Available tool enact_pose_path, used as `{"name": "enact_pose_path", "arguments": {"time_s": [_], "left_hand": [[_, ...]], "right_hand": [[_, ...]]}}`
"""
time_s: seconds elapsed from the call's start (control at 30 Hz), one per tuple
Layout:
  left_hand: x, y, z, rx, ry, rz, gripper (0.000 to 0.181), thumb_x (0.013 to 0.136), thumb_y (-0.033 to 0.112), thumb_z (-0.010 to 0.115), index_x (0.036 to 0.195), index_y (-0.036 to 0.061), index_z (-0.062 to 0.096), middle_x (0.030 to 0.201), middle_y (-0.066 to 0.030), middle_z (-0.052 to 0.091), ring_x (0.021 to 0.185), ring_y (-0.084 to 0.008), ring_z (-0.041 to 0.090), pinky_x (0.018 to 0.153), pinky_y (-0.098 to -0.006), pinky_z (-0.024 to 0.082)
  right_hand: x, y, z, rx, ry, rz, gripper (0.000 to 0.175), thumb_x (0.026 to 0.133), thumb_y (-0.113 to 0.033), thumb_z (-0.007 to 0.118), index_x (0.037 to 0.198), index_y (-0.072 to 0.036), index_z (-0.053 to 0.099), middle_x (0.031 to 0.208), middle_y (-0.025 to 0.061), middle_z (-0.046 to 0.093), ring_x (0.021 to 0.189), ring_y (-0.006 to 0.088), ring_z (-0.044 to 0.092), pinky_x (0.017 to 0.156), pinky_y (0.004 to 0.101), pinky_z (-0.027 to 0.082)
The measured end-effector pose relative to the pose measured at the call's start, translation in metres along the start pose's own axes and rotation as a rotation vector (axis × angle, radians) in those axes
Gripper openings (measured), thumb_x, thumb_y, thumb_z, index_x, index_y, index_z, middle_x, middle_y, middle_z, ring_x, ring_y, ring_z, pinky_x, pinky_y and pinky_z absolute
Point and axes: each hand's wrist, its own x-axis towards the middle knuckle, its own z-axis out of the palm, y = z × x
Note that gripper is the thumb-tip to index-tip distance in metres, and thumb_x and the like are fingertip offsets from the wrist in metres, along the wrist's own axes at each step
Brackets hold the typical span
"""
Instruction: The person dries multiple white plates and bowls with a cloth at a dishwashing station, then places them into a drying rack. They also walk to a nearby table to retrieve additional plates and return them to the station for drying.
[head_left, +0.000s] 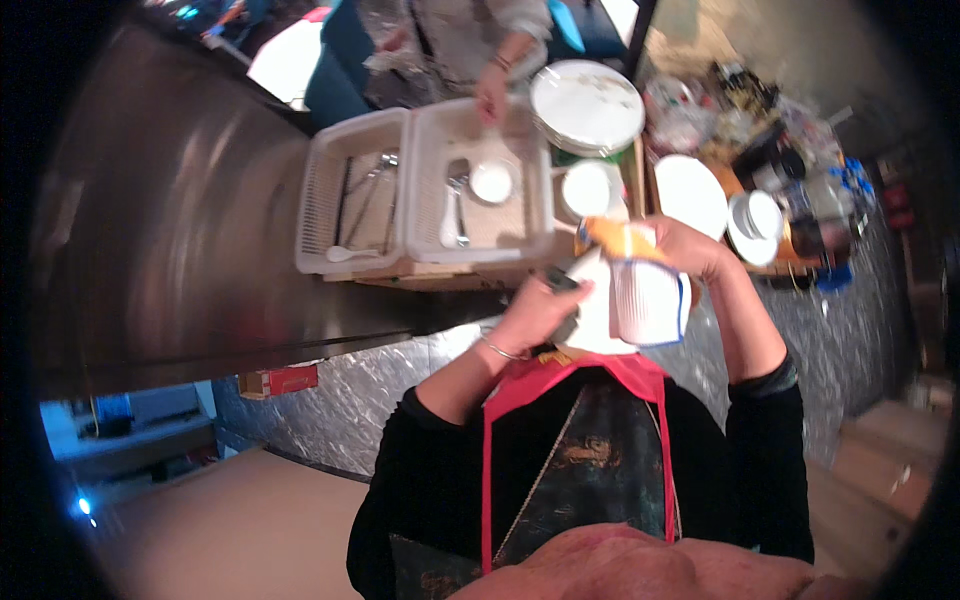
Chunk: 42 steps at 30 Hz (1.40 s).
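Observation:
A white plate (592, 311) is held upright in front of my red apron, and my left hand (546, 309) grips its left side. Something dark (561, 279) shows at the fingers of that hand; I cannot tell what it is. My right hand (682, 244) grasps a cloth (649, 304) with white ribbed and orange parts and a blue edge. The cloth hangs over the right part of the plate, and the fingers under it are hidden. Just beyond my hands, a white bowl (586, 189) stands on the counter.
A white basket (544, 217) holds a small bowl and spoons; the left basket (307, 251) holds utensils. Stacked plates (585, 105) stand behind, near another person's hand (491, 97). White dishes (752, 225) and piled bags (679, 120) are at right. A metal surface (187, 210) lies left.

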Motion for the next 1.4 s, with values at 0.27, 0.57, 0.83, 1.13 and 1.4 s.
{"name": "enact_pose_path", "arguments": {"time_s": [0.27,0.57,0.83,1.13,1.4], "left_hand": [[0.018,-0.028,0.028,-0.735,0.546,0.183,0.035,0.095,0.023,0.064,0.122,0.0015,0.058,0.106,-0.0068,0.066,0.092,-0.0175,0.065,0.082,-0.0334,0.053],[0.037,0.035,-0.014,-0.511,0.222,0.079,0.037,0.095,0.023,0.063,0.122,-0.0017,0.057,0.114,-0.0119,0.066,0.098,-0.0203,0.067,0.083,-0.0339,0.056],[0.037,0.039,0.003,-0.682,0.293,-0.027,0.039,0.099,0.023,0.057,0.130,-0.0005,0.053,0.120,-0.0114,0.064,0.106,-0.0200,0.064,0.087,-0.0343,0.051],[0.060,0.012,-0.070,-0.415,0.077,-0.011,0.036,0.089,0.016,0.071,0.118,-0.0028,0.061,0.106,-0.0095,0.069,0.090,-0.0176,0.068,0.077,-0.0316,0.056],[0.057,0.002,-0.026,-0.286,0.217,0.092,0.047,0.095,0.019,0.063,0.135,-0.0023,0.050,0.118,-0.0101,0.065,0.106,-0.0214,0.063,0.089,-0.0311,0.050]], "right_hand": [[0.003,0.072,0.096,1.331,0.425,-0.141,0.063,0.096,-0.043,0.057,0.143,-0.003,0.043,0.136,0.0133,0.056,0.118,0.0254,0.060,0.102,0.0403,0.049],[0.008,0.045,0.063,1.056,0.499,-0.063,0.066,0.098,-0.042,0.053,0.148,-0.004,0.035,0.144,0.0160,0.048,0.125,0.0262,0.055,0.105,0.0404,0.046],[0.022,0.049,0.055,1.001,0.577,-0.086,0.060,0.096,-0.037,0.060,0.142,-0.002,0.042,0.133,0.0146,0.058,0.112,0.0226,0.063,0.096,0.0354,0.053],[0.026,0.057,0.037,0.826,0.452,0.005,0.062,0.096,-0.039,0.060,0.143,-0.004,0.042,0.133,0.0139,0.058,0.113,0.0206,0.062,0.093,0.0349,0.054],[0.031,0.062,0.073,1.097,0.669,-0.203,0.057,0.097,-0.037,0.059,0.140,-0.003,0.045,0.132,0.0143,0.058,0.114,0.0224,0.062,0.097,0.0372,0.052]]}}
